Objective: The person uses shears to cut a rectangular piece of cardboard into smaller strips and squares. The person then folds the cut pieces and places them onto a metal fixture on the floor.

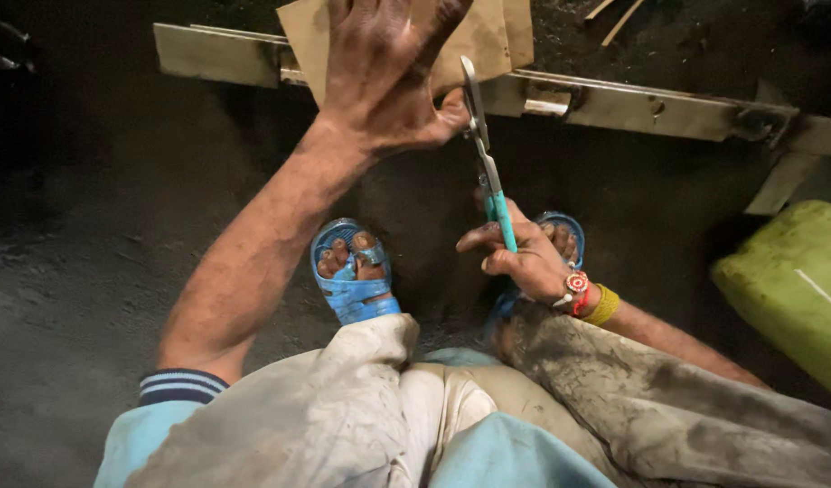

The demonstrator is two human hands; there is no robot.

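The fingers of the left hand (384, 77) are spread wide and pressed flat on a tan sheet (488, 36) of card-like material, which lies over the long metal bar (632, 104) running across the top of the view; the thumb points toward the blades just beside it. The right hand (524, 258), nearer the body than the bar, has its fingers curled tight round the teal handles of a pair of snips (488, 172), whose grey blades reach up to the bar and meet the lower edge of the sheet right by the left thumb; whether the blades are parted or closed on the sheet cannot be told. Bracelets in red, white and yellow sit on the right wrist. Below the bar, on the dark, sooty floor (81, 271), the person's feet rest in blue sandals (352, 271), one under each forearm, with soiled light trousers at the bottom edge. Below the right end of the bar lies a green container (786, 280), its surface grimy; what it holds cannot be seen.
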